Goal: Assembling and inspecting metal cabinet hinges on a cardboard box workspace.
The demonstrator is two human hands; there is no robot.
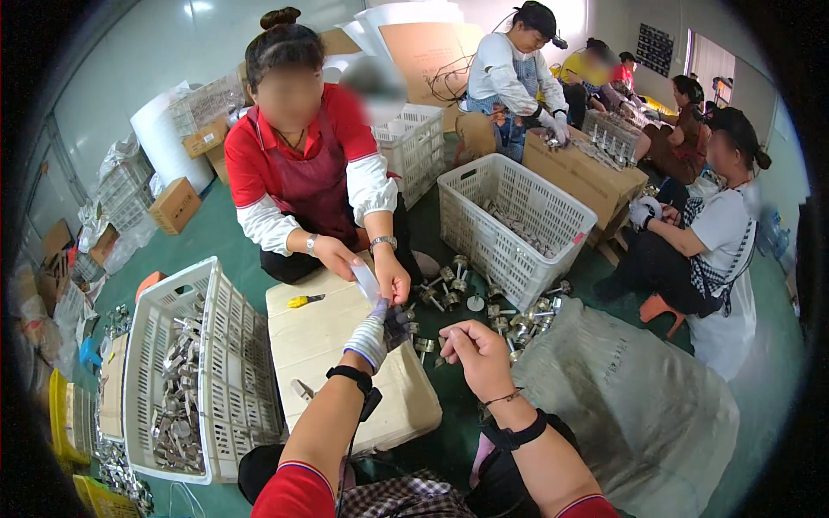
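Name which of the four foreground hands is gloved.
The wearer's left hand, in a glove with a pale striped cuff; the right hand and the facing co-worker's hands are bare.

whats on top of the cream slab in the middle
On the cream slab lie a yellow-handled tool and, nearer the wearer, a small metal piece. The left forearm hides part of the top, so anything behind it can't be seen.

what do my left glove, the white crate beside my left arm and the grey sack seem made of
Glove: probably knitted fabric, matte; the white cuff looks ribbed, though the dark part is unclear.
Crate: likely moulded plastic, fairly smooth; its stiff walls have regular slots.
Sack: perhaps woven plastic, dull; it drapes in soft creases, so cloth is possible.
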